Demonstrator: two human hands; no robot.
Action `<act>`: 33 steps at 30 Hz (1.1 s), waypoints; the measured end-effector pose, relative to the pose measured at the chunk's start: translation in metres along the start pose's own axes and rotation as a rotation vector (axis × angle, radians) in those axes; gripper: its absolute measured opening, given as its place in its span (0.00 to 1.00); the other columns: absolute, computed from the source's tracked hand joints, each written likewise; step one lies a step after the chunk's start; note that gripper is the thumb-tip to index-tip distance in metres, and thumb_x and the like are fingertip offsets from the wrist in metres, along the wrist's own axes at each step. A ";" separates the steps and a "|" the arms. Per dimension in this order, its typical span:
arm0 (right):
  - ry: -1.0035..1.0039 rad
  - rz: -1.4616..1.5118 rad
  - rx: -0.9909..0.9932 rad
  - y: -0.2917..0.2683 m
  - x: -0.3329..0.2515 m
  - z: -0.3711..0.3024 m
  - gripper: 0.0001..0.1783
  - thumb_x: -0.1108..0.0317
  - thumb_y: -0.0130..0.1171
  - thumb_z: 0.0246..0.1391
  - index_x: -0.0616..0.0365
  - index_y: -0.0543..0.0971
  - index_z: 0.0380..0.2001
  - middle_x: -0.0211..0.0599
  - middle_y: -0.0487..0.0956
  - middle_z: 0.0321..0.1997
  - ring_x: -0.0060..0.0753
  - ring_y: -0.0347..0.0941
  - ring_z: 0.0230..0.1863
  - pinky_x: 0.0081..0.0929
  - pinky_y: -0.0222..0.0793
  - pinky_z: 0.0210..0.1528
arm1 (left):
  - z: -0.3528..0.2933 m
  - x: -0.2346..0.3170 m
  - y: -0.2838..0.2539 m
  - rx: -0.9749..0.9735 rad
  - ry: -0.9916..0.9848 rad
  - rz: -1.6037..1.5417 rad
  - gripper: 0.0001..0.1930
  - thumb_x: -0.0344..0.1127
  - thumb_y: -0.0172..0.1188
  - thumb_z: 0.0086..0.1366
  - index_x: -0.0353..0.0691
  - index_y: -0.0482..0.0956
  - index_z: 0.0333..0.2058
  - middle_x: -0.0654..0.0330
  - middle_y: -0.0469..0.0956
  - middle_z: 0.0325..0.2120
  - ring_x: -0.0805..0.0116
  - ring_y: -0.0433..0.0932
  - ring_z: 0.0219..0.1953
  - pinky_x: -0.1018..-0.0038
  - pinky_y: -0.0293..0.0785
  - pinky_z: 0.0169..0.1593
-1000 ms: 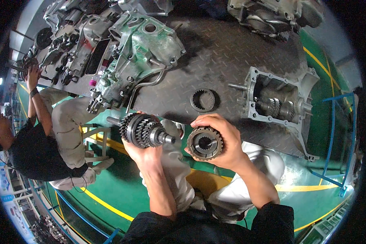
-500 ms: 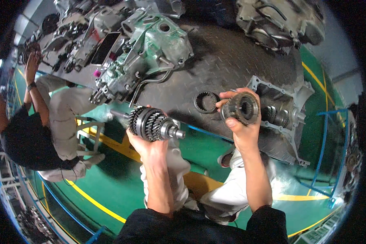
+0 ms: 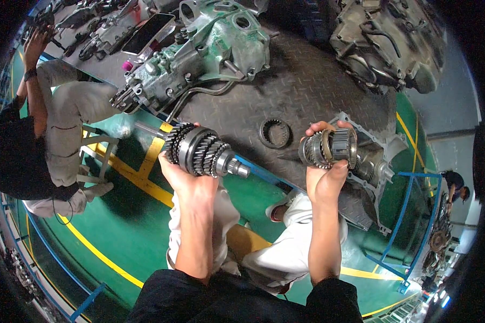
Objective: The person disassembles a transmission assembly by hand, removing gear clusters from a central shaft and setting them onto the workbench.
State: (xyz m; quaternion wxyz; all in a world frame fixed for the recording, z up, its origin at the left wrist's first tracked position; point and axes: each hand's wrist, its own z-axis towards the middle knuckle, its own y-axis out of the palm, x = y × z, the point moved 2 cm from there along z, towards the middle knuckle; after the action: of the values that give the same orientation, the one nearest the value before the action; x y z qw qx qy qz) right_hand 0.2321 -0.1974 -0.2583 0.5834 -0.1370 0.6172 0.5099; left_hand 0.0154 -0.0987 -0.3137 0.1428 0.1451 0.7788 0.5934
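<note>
My left hand [image 3: 195, 188] is wrapped from below round a transmission gear shaft [image 3: 203, 152], its thin end pointing left and its stepped end right. My right hand [image 3: 328, 187] grips a synchronizer gear assembly [image 3: 340, 145], a short stack of toothed rings and a hub, held sideways with the thumb on its lower side. The two parts are apart. Between them, a loose toothed ring [image 3: 263, 134] lies on the dark metal tabletop [image 3: 302, 75]. Behind my right hand an open transmission housing [image 3: 396, 144] is partly hidden, with gears inside it.
A green-stained gearbox casing [image 3: 215, 54] stands at the far left middle, with a phone [image 3: 148, 33] beside it. Another large casing [image 3: 388, 48] is at far right. A co-worker [image 3: 16, 156] sits at left near a stool [image 3: 105, 153]. Blue railing [image 3: 412, 215] is at right.
My right hand has turned the synchronizer gear assembly, so its side faces me instead of its bore. My left hand still holds the gear shaft. The whole view has shifted slightly.
</note>
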 end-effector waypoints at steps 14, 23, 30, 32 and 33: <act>-0.070 -0.269 -0.035 0.005 -0.001 0.011 0.38 0.75 0.73 0.41 0.61 0.69 0.58 0.44 0.77 0.54 0.36 0.76 0.54 0.34 0.70 0.61 | 0.018 0.015 -0.006 -0.306 -0.122 -0.051 0.24 0.49 0.44 0.66 0.36 0.80 0.44 0.51 0.83 0.38 0.51 0.81 0.42 0.52 0.77 0.51; -0.146 -0.376 -0.075 -0.002 0.002 -0.010 0.39 0.65 0.74 0.43 0.58 0.68 0.58 0.40 0.75 0.51 0.37 0.73 0.54 0.39 0.68 0.63 | 0.002 -0.009 0.001 0.170 0.046 0.019 0.27 0.52 0.41 0.63 0.33 0.77 0.43 0.49 0.81 0.34 0.53 0.80 0.36 0.54 0.79 0.44; -0.140 -0.390 -0.131 0.010 0.011 -0.014 0.38 0.70 0.69 0.45 0.62 0.67 0.61 0.40 0.74 0.53 0.37 0.71 0.58 0.38 0.63 0.67 | -0.009 0.001 0.010 0.223 0.064 -0.056 0.27 0.52 0.40 0.63 0.31 0.76 0.41 0.50 0.78 0.29 0.54 0.77 0.30 0.57 0.78 0.36; -0.125 -0.367 -0.078 0.009 0.012 -0.011 0.36 0.72 0.65 0.47 0.62 0.66 0.61 0.41 0.74 0.53 0.38 0.71 0.57 0.38 0.63 0.67 | -0.007 0.000 0.015 0.230 0.077 -0.034 0.28 0.53 0.39 0.64 0.31 0.76 0.43 0.48 0.79 0.32 0.54 0.78 0.31 0.57 0.79 0.37; -0.131 -0.383 -0.086 0.006 0.013 -0.010 0.36 0.74 0.62 0.48 0.62 0.65 0.62 0.42 0.74 0.54 0.38 0.72 0.56 0.38 0.63 0.66 | -0.006 -0.001 0.016 0.267 0.093 -0.022 0.28 0.53 0.39 0.64 0.31 0.76 0.43 0.48 0.79 0.32 0.53 0.78 0.32 0.56 0.79 0.38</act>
State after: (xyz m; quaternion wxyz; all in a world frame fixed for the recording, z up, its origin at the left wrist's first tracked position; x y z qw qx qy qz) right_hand 0.2180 -0.1976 -0.2690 0.7024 -0.2429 0.5182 0.4233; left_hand 0.0145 -0.1008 -0.2967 0.0928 0.1267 0.8581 0.4889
